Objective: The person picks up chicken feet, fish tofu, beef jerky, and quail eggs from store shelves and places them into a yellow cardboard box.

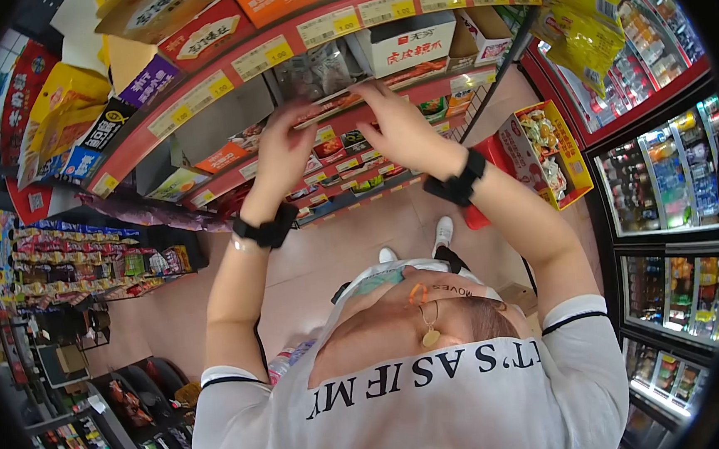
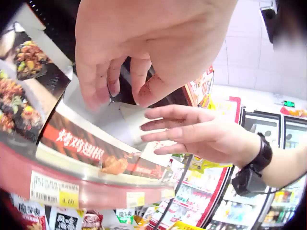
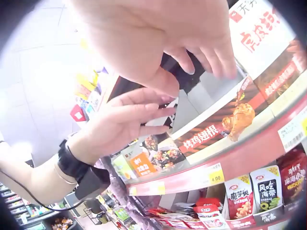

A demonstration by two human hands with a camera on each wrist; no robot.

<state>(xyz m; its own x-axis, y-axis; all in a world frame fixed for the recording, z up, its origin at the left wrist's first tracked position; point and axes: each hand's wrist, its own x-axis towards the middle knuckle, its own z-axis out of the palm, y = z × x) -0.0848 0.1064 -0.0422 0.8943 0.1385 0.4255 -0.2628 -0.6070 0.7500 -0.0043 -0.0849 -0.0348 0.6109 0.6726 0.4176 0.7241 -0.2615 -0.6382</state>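
Observation:
An open display carton printed with a roasted chicken piece sits on the shelf, its inner walls pale. Over its top, in the head view, are both my hands. My left hand has loosely bent fingers, blurred in that view; in the left wrist view its fingertips reach down at the carton's opening. Across from it, my right hand spreads its fingers toward the left one, thumb apart. In the right wrist view, the right fingertips overlap the carton's inner wall. No item shows in either hand.
A white carton and clear-wrapped packets stand behind. Price tags line the red shelf edge. Snack packets fill the lower shelf. Yellow bags hang at right, above a yellow-red box. Drink coolers line the right.

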